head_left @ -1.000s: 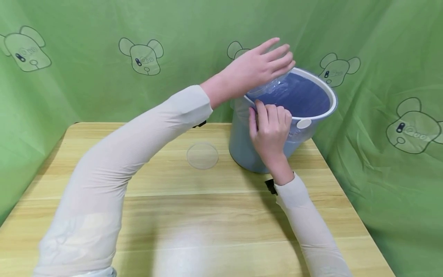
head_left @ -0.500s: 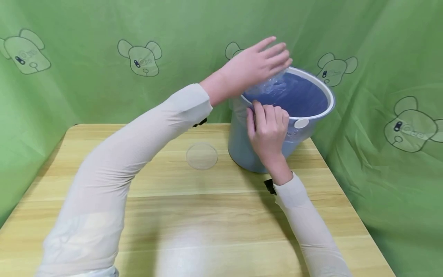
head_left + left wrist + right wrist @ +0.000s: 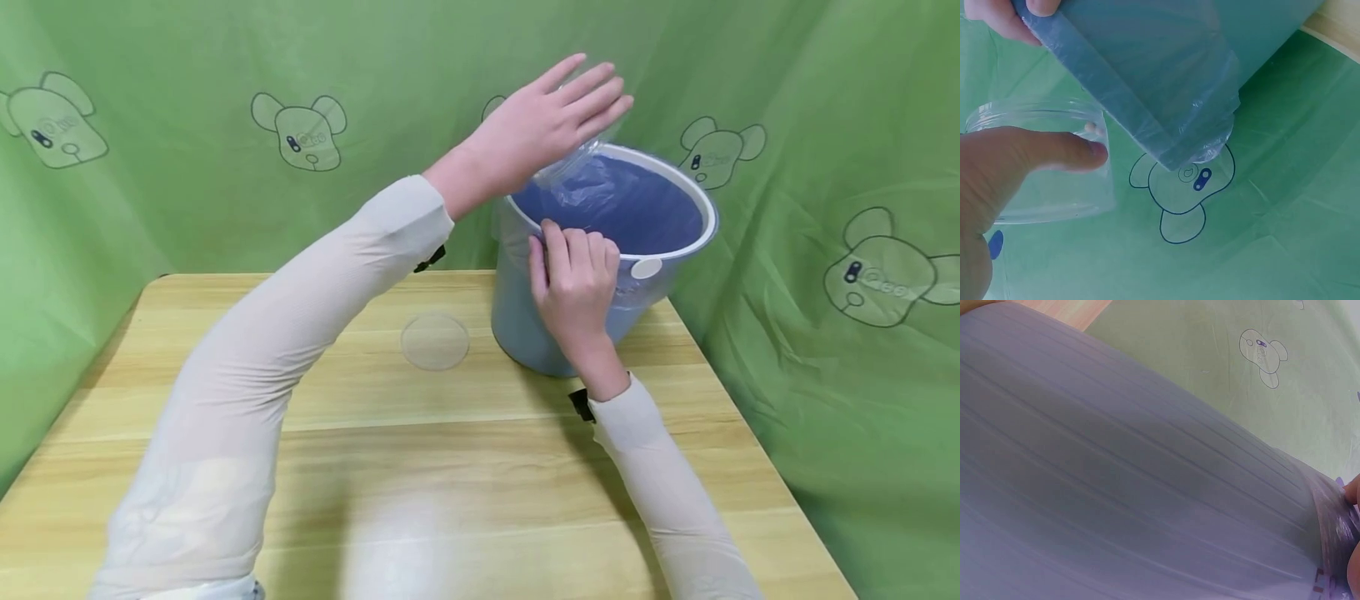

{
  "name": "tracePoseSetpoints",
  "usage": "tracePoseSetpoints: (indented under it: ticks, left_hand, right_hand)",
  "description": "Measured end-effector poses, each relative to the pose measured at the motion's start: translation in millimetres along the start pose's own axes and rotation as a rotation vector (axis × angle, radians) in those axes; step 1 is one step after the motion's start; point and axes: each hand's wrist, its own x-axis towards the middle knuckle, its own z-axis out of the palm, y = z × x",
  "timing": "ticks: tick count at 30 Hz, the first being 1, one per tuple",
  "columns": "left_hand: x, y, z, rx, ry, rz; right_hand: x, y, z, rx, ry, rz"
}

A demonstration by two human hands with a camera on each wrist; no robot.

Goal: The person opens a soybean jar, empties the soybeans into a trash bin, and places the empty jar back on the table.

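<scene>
My left hand [image 3: 536, 129] holds a clear jar [image 3: 1054, 194] on its side above the near-left rim of a blue-grey bin [image 3: 525, 312]. In the left wrist view the thumb lies along the jar's wall, and a small pale bit shows inside by the thumb. From the head view the back of the hand hides most of the jar. My right hand [image 3: 579, 279] grips the bin's front rim, fingers over the edge. A thin see-through liner [image 3: 600, 200] covers the rim and inside. The bin stands tilted towards the jar.
A clear round disc [image 3: 435, 342] lies flat on the wooden table [image 3: 420, 483], left of the bin. Green curtains [image 3: 420, 50] with printed mouse heads close off the back and both sides. The bin stands near the table's back right edge.
My left hand has risen a little with the jar, away from the bin's rim. The right hand keeps its grip on the rim. The whole view has shifted slightly.
</scene>
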Motion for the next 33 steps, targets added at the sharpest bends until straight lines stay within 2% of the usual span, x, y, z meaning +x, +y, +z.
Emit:
tracePoseSetpoints:
  ticks: [3,6,10,19,28,33]
  left_hand:
    - [-1.4,0.4,2.1,-0.056,-0.009,-0.021]
    - [-3.1,2.5,5.8,-0.072,-0.017,0.001]
    - [-5.0,6.4,10.6,-0.069,-0.001,0.008]
    - [-3.9,8.8,15.9,0.026,0.067,0.049]
    - [-3.8,12.2,13.6,0.011,0.108,0.032]
    - [-4.7,14.5,13.8,0.001,0.101,0.042]
  right_hand:
    - [-0.7,-0.4,1.3,-0.007,0.002,-0.003]
    - [-1.7,-0.1,2.1,-0.012,0.004,-0.002]
    - [-3.4,1.1,2.3,-0.017,0.001,-0.002]
    - [-3.3,1.4,0.5,-0.018,-0.015,-0.002]
    - [-0.4,2.2,-0.2,-0.012,-0.003,-0.001]
    - [-0.3,3.0,-0.6,-0.004,0.000,0.006]
